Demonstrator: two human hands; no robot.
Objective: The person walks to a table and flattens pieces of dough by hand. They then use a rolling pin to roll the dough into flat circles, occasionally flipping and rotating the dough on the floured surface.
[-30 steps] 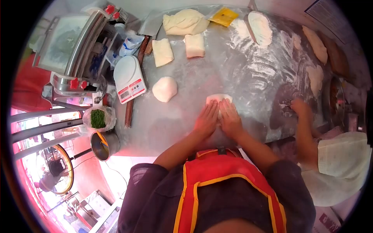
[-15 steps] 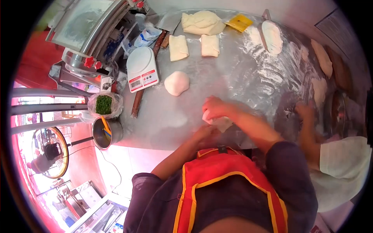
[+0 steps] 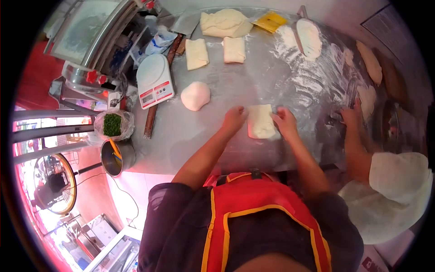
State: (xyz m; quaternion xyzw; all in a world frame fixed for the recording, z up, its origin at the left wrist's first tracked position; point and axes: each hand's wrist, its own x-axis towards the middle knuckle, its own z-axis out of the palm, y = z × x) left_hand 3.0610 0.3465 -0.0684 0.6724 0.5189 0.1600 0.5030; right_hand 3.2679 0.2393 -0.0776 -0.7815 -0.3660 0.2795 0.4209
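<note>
Flour-dusted metal tabletop point(image 3: 176, 136); smooth folded dough rectangle point(image 3: 260, 122).
Left fingers point(image 3: 240, 111) bent beside it, right fingers point(image 3: 282, 116) at its edge; grip: cannot tell.

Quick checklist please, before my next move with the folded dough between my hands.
1. Folded dough flat on the table: ok.
2. Hands holding it: cannot tell; left hand is close beside its left edge, right hand at its right edge.
3. Co-worker's hand away from it: ok, well off to the right.
4. Round dough ball apart from the scale: ok.
5. Scale reading: cannot tell, too small.
6. Brown rod fully visible: not ok, the scale hides its middle.
</note>
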